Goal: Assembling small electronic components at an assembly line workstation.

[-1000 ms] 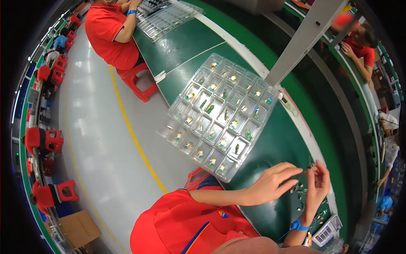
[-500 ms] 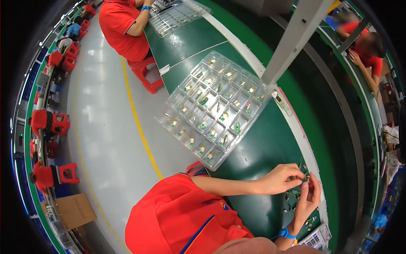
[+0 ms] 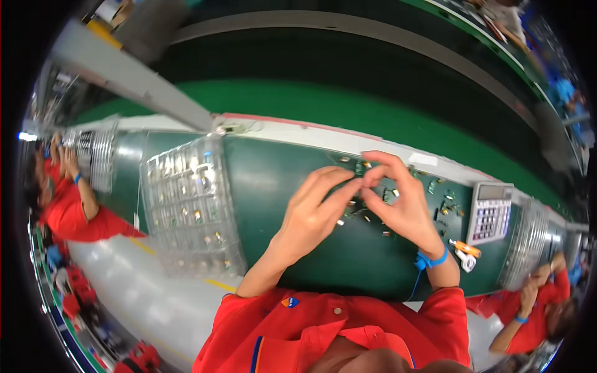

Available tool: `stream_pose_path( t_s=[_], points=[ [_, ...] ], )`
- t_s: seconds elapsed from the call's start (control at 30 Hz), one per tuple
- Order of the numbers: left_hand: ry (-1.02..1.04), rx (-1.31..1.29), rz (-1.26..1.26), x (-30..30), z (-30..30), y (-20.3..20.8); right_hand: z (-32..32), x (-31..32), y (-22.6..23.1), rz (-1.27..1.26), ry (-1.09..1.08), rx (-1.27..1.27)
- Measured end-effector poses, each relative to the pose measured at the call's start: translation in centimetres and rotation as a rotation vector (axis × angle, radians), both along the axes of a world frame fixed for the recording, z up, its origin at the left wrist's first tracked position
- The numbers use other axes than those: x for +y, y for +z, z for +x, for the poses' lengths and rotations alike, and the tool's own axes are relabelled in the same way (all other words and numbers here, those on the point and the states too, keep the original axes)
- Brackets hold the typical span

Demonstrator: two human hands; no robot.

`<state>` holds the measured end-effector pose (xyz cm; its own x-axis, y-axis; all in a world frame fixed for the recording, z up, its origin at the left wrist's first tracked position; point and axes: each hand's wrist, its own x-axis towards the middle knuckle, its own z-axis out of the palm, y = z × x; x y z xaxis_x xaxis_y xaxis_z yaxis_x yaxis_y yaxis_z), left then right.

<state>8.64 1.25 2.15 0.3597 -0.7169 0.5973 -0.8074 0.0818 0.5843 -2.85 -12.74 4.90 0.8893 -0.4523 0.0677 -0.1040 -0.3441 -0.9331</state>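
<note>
Boards (image 3: 449,203), small green electronic ones with pale parts, lie scattered on the tabletop (image 3: 273,186) between the middle of its far edge and the calculator (image 3: 490,214) toward the far right corner. The left hand (image 3: 314,211) and right hand (image 3: 404,202) are raised over the scatter, their tips close to each other. On each, thumb and fingers curl inward, tips near together; whether either clamps a board, one cannot tell. Left of the hands, a clear compartment tray (image 3: 230,205), its contents blurred, overhangs the near edge. A blue wristband (image 3: 433,260) circles the right wrist.
</note>
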Motion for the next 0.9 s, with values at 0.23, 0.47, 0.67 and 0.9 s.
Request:
stream_pose_path(
  t_s=[0.23,0.47,0.67,0.9],
  points=[
    [0.089,0.145,-0.019,-0.4,-0.9,-0.9,-0.6,0.2,-0.4,0.203,-0.069,-0.104],
    [0.077,0.94,-0.054,0.8,-1.0,0.1,-0.8,0.9,-0.4,0.108,-0.041,-0.05],
    [0.041,0.926,-0.059,1.0,-1.0,0.2,-0.2,1.5,0.1,-0.15,-0.085,-0.177],
    [-0.034,1.182,-0.06,1.6,-0.8,0.2,-0.4,1.0,0.3,-0.672,0.079,-0.252]
  ],
)
